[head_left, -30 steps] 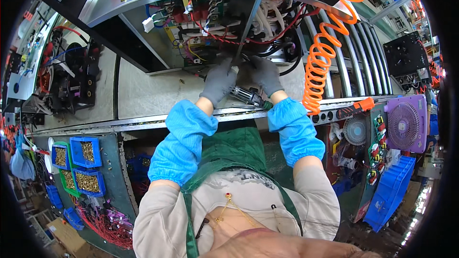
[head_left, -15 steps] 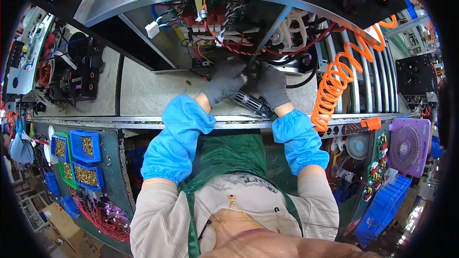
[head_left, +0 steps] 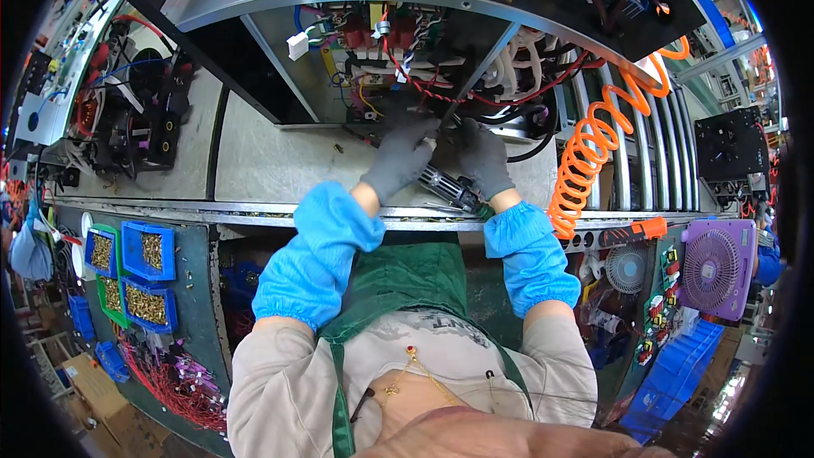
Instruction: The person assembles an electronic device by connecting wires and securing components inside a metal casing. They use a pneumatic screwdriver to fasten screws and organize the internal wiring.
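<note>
A metal cabinet [head_left: 284, 68] full of wiring and circuit boards stands open-fronted on the bench before me. At its lower front edge, my gloved left hand [head_left: 398, 157] is closed, with a small pale bit showing by its fingertips; what it grips is mostly hidden. Close beside it, my gloved right hand [head_left: 483, 157] is closed by dark cables at the cabinet's opening, its fingertips hidden too. Beneath and between both hands lies a black cylindrical power tool [head_left: 449, 188] on the metal bench top [head_left: 280, 161]. A red twisted wire [head_left: 424, 92] hangs across the opening above the hands.
An orange coiled hose [head_left: 585, 144] hangs at the right, in front of metal rollers [head_left: 649, 153]. Blue bins [head_left: 147, 304] of brass-coloured fasteners sit at lower left. A purple fan [head_left: 719, 269] stands at lower right. Another electronic assembly [head_left: 140, 119] occupies the left bench.
The view has shifted slightly, so the cabinet appears a little further right and lower. Both hands stay at the same spot by the cabinet's lower edge, with only small finger movement.
</note>
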{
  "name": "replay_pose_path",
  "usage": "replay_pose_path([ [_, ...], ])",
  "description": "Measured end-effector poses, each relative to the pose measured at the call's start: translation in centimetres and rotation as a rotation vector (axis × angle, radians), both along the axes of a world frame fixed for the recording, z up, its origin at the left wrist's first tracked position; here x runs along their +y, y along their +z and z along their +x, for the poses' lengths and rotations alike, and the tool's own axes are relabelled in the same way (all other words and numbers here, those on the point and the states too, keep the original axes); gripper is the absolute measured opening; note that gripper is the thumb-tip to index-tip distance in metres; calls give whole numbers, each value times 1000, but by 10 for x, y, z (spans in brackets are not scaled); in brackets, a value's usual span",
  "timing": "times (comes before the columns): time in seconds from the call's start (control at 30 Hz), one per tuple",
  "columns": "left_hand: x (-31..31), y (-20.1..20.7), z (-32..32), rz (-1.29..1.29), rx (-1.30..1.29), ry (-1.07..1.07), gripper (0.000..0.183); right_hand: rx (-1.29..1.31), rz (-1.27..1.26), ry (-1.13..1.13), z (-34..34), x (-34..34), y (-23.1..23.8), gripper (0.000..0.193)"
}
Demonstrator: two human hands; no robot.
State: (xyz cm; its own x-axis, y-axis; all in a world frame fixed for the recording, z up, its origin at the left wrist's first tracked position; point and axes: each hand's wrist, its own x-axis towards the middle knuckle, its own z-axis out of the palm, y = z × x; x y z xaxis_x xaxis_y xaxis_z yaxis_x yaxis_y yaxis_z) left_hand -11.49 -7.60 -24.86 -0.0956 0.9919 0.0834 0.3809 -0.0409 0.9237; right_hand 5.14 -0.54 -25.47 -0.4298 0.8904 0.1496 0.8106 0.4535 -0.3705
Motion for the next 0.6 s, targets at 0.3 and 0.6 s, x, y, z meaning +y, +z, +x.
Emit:
replay_pose_path([
  [0.3, -24, -4, -39, -198, -849, 527, 20, 13, 135, 4, 4, 1, -19, 29],
  [0.6, 27, -40, -63, 38, -135, 421, 21, 5, 119, -38, -1, -3, -15, 25],
])
